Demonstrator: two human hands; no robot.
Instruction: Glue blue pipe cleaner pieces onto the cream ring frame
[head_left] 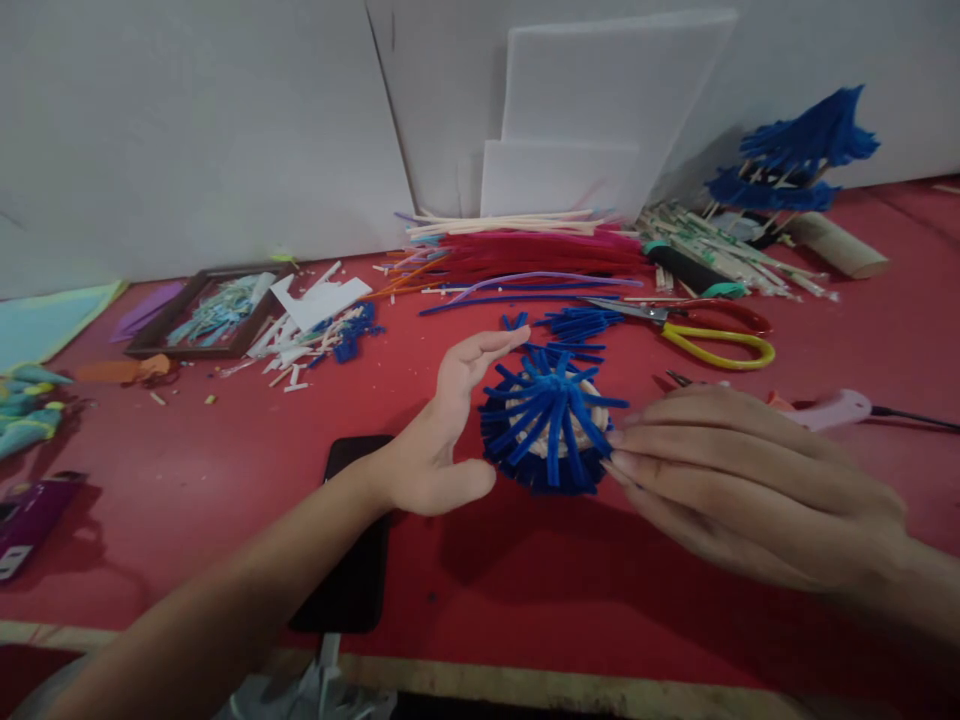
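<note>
Our left hand (435, 455) has its fingers spread, thumb wide, curved about the left side of the blue-fringed piece (556, 415) without clearly gripping it. The fingers of our right hand (780, 485) are bunched at its right edge — pinching one strip's end, it seems. The piece sits between our hands on the bench (217, 520). We judge it well along: blue strips radiate from its top and a darker fringe rings below, though pale coiled body shows through the gaps, so some covering may be left. Just beyond lie short loose blue strips (581, 323), then scissors (675, 325) to their right. Far right stands a tiered blue model (814, 135) — its roofs look fully covered.
</note>
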